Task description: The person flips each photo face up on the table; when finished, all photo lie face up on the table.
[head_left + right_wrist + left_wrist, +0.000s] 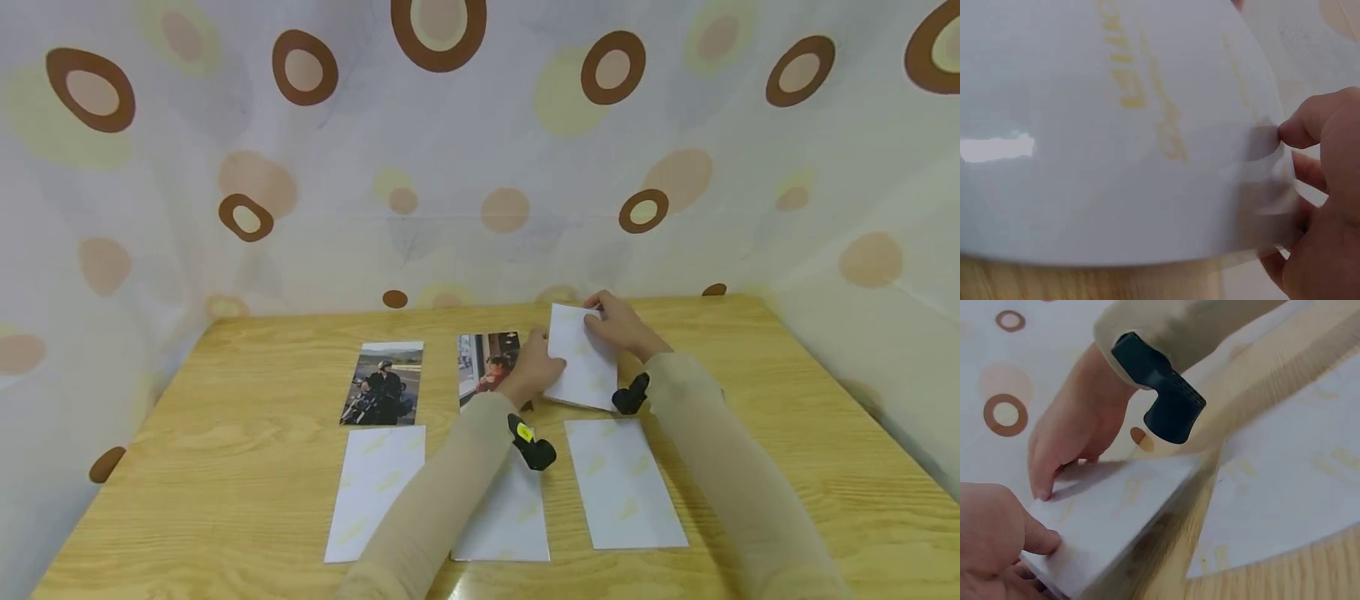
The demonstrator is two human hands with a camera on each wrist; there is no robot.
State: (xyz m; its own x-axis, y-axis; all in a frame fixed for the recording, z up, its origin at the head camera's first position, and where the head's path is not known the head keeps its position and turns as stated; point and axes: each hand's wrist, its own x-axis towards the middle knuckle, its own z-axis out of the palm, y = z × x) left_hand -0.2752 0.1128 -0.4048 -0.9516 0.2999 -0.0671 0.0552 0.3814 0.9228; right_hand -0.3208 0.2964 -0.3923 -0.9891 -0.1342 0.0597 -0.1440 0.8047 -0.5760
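Note:
Both hands hold one photo print (582,358), its white back with faint yellow lettering facing up, tilted over the back right of the table. My left hand (534,368) pinches its left edge, thumb on the white side. At the upper right corner my right hand (621,327) grips it with thumb on top and fingers behind. Seen from the right wrist, the print (1116,187) bows slightly, and the right thumb presses its edge. In the left wrist view the left hand (991,540) has its fingers tucked beneath the print (1116,512).
A face-up photo of a motorcycle rider (382,387) lies at back left. Beside it, a photo of a person in red (480,358) is partly behind the left hand. White-backed prints lie in front: left (378,483), middle (513,525), right (626,483). Patterned cloth (480,258) hangs behind the table.

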